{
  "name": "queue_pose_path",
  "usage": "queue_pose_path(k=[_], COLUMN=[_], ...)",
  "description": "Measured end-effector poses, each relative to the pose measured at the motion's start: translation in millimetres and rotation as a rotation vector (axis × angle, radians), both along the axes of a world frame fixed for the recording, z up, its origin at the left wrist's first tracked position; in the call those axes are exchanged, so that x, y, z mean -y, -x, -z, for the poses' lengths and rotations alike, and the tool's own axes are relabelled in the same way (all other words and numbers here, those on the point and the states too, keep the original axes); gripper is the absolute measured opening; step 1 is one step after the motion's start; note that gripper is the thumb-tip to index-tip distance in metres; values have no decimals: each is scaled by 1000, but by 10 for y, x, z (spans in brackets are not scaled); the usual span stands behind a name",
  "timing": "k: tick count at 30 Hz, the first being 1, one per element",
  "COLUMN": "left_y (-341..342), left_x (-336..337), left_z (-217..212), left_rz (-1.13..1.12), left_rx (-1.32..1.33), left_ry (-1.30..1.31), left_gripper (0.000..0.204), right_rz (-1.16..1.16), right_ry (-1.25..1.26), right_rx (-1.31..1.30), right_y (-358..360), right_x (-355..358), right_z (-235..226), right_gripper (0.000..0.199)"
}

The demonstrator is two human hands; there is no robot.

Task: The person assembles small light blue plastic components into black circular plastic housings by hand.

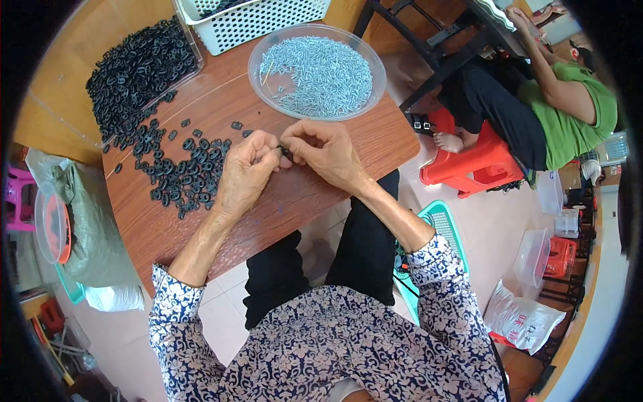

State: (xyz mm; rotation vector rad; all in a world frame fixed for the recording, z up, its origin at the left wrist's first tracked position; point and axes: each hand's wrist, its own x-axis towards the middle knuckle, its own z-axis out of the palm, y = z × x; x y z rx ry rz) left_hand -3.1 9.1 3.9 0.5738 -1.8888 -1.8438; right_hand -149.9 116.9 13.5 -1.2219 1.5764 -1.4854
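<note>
Pinching one small black part [286, 153] (dark, loop-shaped) between both hands, left hand [245, 175] and right hand [326, 153].

On the tabletop [281, 201], a scatter of small plastic links [181, 171] lies left of the hands; a larger heap [137, 70] sits far left, a basket [251, 17] far, a bowl of screws [317, 70] far right.

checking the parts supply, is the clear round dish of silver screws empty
No, the clear round dish holds a broad heap of small silver screws.
</note>
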Motion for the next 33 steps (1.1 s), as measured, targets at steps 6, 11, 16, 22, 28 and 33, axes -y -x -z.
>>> queue_pose_path(k=[6, 11, 16, 22, 28, 33], left_y=[-9, -7, -18, -417, -600, -475], left_x=[-22, -20, 59, 628, 1009, 1140], left_z=[29, 41, 25, -233, -369, -305], left_rz=[-19, -44, -3, -285, 47, 173], left_rx=[54, -17, -71, 77, 403, 522], left_ry=[86, -3, -44, 864, 1095, 1118], left_gripper=[5, 7, 10, 20, 21, 17], right_rz=[104, 131, 76, 90, 63, 39], right_ry=[-15, -4, 52, -15, 5, -32], right_rx=[71, 70, 115, 157, 92, 22], right_y=[-123, -171, -153, -169, -124, -123], right_x=[8, 35, 3, -48, -46, -50], right_z=[55, 52, 77, -5, 65, 44], right_gripper=[10, 12, 10, 7, 6, 8])
